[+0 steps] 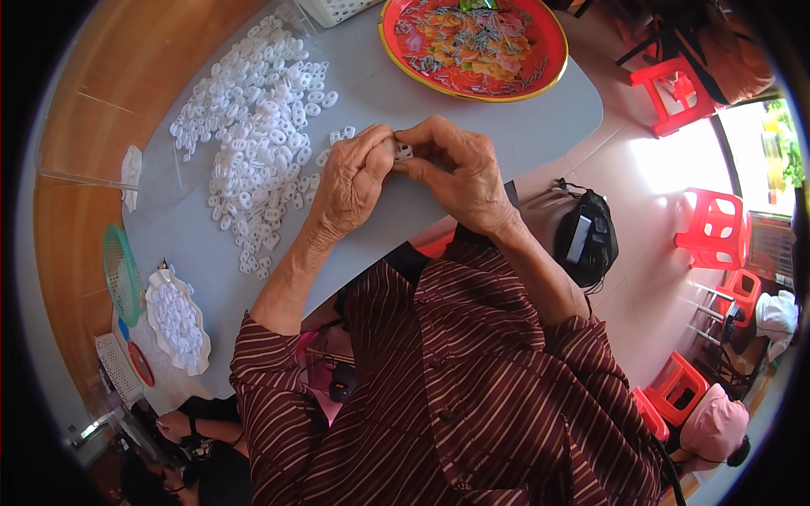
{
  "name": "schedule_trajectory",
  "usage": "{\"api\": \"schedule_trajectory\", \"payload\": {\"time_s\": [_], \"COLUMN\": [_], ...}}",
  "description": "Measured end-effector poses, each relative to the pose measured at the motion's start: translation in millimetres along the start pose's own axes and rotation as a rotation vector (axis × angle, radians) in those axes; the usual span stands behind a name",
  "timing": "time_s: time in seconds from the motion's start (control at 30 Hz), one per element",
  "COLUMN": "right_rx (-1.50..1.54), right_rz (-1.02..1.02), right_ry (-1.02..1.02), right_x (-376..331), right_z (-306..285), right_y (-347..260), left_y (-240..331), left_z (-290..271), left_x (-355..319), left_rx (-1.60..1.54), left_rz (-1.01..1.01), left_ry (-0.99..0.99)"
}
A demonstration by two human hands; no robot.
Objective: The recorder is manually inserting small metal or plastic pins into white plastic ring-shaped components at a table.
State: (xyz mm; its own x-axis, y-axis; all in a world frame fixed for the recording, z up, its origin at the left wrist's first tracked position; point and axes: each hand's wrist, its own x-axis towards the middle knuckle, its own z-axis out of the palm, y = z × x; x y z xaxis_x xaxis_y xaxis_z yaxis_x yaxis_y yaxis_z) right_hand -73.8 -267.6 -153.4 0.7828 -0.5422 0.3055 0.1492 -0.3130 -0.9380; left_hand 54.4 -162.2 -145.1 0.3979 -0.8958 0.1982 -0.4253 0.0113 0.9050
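To the right of the right hand [466,177], bare grey table [540,126] leaves room out to its rounded corner. Ahead, a round, flower-printed red tray with a yellow rim [494,96] stands in the way, a bare strip short of the fingers [434,128]. Left, a sprawling heap of small white oval plastic pieces [261,126] obstructs passage near the left hand [359,177].

the fingers of the left hand [356,177] and right hand [464,173] hide most of the white piece [405,152], so whether the left grips it cannot be told. the upper edge cuts off the basket [337,8], tray [498,98] and green packet [478,4]. the grey bits [430,63] are too small to make out singly.
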Motion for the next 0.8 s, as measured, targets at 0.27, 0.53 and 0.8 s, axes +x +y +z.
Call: {"api": "schedule_trajectory", "payload": {"time_s": [0.27,0.53,0.8], "right_rx": [-0.045,0.177,0.242], "right_rz": [-0.04,0.094,0.281], "right_ry": [0.006,-0.015,-0.136], "right_x": [-1.7,-0.3,14.2], "right_z": [-0.9,-1.1,-17.0], "right_y": [2.5,-2.0,-12.3], "left_y": [-1.0,4.0,11.5], "left_z": [-0.6,-2.9,2.8], "left_x": [0.8,-1.1,-7.0], "left_rx": [-0.044,-0.09,-0.102], "left_rz": [-0.063,-0.106,-0.07], "left_ry": [-0.061,-0.048,0.016]}}
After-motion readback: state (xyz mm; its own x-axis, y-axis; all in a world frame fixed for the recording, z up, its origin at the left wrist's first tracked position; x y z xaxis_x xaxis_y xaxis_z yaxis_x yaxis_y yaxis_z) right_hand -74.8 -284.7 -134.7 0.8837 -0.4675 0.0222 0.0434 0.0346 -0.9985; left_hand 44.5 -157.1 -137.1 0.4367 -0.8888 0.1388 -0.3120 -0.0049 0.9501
